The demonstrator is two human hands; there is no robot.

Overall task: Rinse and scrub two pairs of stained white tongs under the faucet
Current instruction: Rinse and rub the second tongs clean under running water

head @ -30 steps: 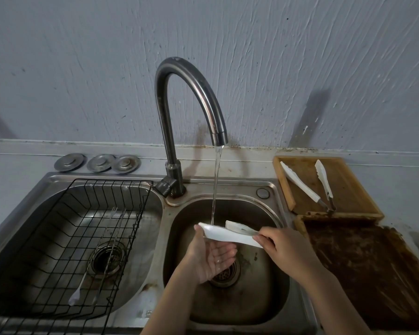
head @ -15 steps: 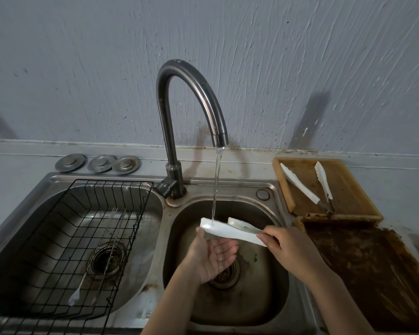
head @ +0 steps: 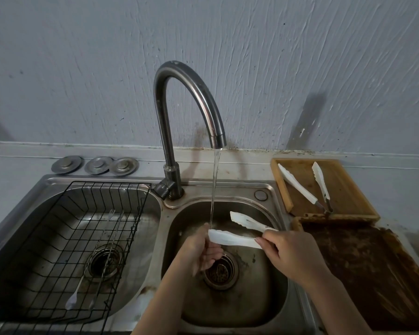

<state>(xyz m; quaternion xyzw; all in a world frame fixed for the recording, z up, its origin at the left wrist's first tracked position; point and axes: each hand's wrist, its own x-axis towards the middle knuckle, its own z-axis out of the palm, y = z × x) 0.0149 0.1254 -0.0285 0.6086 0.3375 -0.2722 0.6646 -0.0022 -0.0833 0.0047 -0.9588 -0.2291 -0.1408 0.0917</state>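
**Tongs under running water, arms pointing left**

Wall (head: pixel 300 68) of rough grey plaster fills the upper half of the view. Below it runs the pale surface (head: pixel 22 170), carrying a steel double sink (head: pixel 271 189). The left basin holds a black wire rack (head: pixel 66 238) with thin utensils lying in it. A dark stained tray (head: pixel 372 274) sits right of the sink, and behind it a wooden tray (head: pixel 343 184) holds the second pair of tongs (head: pixel 297 183), its two white arms spread and meeting at the near right end. The curved faucet (head: pixel 191 93) stands between the basins, its stream falling into the right basin. Three round metal stoppers (head: pixel 95 164) lie on the surface at the left rear.

Over the right basin's drain (head: pixel 219 272), the right hand (head: pixel 293 255) has its grip closed on the hinge end of the held tongs (head: pixel 232 238). Their long axis runs nearly level, left to right, with the open tips pointing left and the two arms splayed apart. The stream meets the tip of the nearer arm. The left hand (head: pixel 201 250) pinches that same tip, thumb on top and fingers curled beneath.
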